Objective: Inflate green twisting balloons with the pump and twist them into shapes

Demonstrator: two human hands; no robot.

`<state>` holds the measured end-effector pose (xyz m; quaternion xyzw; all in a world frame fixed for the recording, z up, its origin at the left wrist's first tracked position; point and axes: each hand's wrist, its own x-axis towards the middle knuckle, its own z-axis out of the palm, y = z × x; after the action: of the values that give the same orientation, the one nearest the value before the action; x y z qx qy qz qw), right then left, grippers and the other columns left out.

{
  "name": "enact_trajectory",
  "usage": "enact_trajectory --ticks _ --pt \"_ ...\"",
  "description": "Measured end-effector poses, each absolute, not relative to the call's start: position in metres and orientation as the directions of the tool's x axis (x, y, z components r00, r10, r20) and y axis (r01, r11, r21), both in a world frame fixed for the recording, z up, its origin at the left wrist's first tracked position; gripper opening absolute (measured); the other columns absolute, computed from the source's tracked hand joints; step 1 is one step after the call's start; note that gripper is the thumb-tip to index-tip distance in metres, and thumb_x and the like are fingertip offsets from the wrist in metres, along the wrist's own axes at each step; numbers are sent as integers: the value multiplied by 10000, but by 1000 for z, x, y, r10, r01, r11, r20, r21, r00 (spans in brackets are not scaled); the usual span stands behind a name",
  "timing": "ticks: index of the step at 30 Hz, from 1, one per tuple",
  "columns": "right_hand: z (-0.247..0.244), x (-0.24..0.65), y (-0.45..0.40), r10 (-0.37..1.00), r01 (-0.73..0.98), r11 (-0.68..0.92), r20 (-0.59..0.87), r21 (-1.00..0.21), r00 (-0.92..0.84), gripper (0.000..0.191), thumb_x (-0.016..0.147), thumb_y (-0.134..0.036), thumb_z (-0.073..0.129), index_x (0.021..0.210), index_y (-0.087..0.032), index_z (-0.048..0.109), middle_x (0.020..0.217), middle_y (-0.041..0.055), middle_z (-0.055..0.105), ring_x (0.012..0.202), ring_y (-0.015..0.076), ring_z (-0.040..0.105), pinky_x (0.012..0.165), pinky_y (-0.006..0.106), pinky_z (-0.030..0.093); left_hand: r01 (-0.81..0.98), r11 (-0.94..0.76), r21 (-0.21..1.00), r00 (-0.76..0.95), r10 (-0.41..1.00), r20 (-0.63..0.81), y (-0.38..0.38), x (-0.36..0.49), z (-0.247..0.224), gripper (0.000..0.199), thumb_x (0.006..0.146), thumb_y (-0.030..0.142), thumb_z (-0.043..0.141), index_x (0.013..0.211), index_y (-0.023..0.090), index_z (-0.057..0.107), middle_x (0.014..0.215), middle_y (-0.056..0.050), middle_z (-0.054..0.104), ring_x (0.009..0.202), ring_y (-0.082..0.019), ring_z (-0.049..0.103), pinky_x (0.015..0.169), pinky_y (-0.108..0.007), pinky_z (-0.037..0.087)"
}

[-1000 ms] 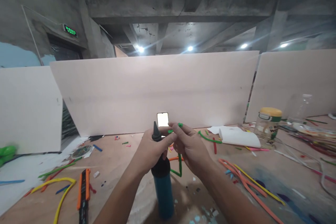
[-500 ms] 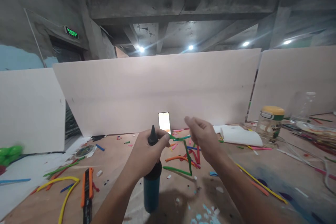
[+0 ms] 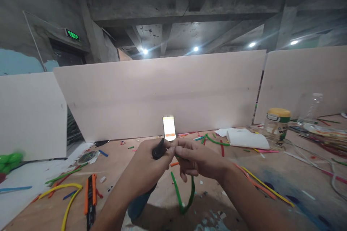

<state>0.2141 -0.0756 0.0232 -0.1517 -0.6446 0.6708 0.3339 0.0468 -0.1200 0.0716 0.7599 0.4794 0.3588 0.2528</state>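
My left hand point(image 3: 153, 164) is closed around a balloon pump with a black nozzle point(image 3: 158, 149) and a dark teal barrel point(image 3: 139, 205). The nozzle sticks up between thumb and forefinger, and the pump leans, its barrel down toward the lower left. Beside it, my right hand point(image 3: 193, 155) pinches a limp green modelling balloon point(image 3: 185, 207), which hangs below the fingers in a bent loop. The fingertips of both hands meet in front of the phone point(image 3: 169, 128); the balloon's end there is hidden by the fingers.
A white board point(image 3: 162, 94) stands behind the table. Loose balloons, a yellow one point(image 3: 66, 202) among them, and an orange-black utility knife point(image 3: 90, 195) lie left. At right are another green balloon point(image 3: 217, 142), white paper point(image 3: 248, 139), a yellow-lidded cup point(image 3: 278, 124) and a clear bottle point(image 3: 313, 108).
My right hand has come left and down to meet my left fingertips, bringing a green balloon. The pump has tipped from upright, its base swinging left. Several balloons behind the hands have shifted.
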Motion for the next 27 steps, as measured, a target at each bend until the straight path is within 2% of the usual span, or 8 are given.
enact_trajectory --ticks 2,4,6,8,13,17,23,27 --pt "31 217 -82 716 -132 170 214 -977 -665 257 833 -424 581 760 -191 500 496 -104 366 373 44 335 440 214 391 551 -444 707 291 896 336 -123 46 73 266 840 350 496 640 180 541 552 38 498 535 -107 440 510 -221 338" --pt "44 221 -98 787 59 421 332 -905 -519 238 811 -366 611 688 -182 523 556 -57 446 455 67 412 434 207 333 551 -478 684 281 878 387 -131 47 75 275 848 355 489 640 185 542 556 37 489 540 -106 436 510 -218 337" --pt "59 227 -122 728 269 683 599 -679 -334 127 803 -273 622 713 -189 594 613 -27 513 539 85 427 495 226 332 532 -516 671 257 854 452 -142 49 77 266 853 360 483 663 194 565 542 40 472 523 -104 426 493 -216 330" --pt "72 235 -145 618 329 784 707 -526 -344 53 804 -238 620 758 -214 611 673 -22 557 594 94 461 538 228 351 480 -549 684 243 833 497 -154 51 78 265 853 377 482 682 202 584 520 44 455 494 -101 414 471 -214 326" --pt "76 245 -152 793 499 584 319 -641 -519 131 804 -326 627 903 -244 600 668 -41 522 597 96 464 511 206 347 472 -498 728 261 867 424 -150 53 75 255 846 383 494 700 201 597 530 41 470 506 -105 430 480 -213 342" --pt "62 237 -121 811 385 408 135 -828 -570 264 837 -423 567 1023 -237 557 587 -73 441 488 75 434 443 189 345 537 -456 709 262 890 374 -128 50 70 277 841 394 501 682 184 583 576 31 497 566 -114 442 535 -227 351" --pt "44 222 -97 839 159 405 297 -900 -455 223 864 -377 521 769 -182 574 519 -60 449 427 68 464 438 195 374 555 -442 704 241 896 373 -117 48 67 250 827 371 500 692 179 586 562 34 486 541 -115 422 523 -237 335" --pt "39 220 -94 845 93 391 317 -916 -430 162 837 -341 555 781 -190 537 570 -61 449 448 65 450 427 191 364 547 -449 707 241 893 380 -115 49 66 234 818 351 500 697 173 591 577 28 501 560 -120 445 543 -241 349"
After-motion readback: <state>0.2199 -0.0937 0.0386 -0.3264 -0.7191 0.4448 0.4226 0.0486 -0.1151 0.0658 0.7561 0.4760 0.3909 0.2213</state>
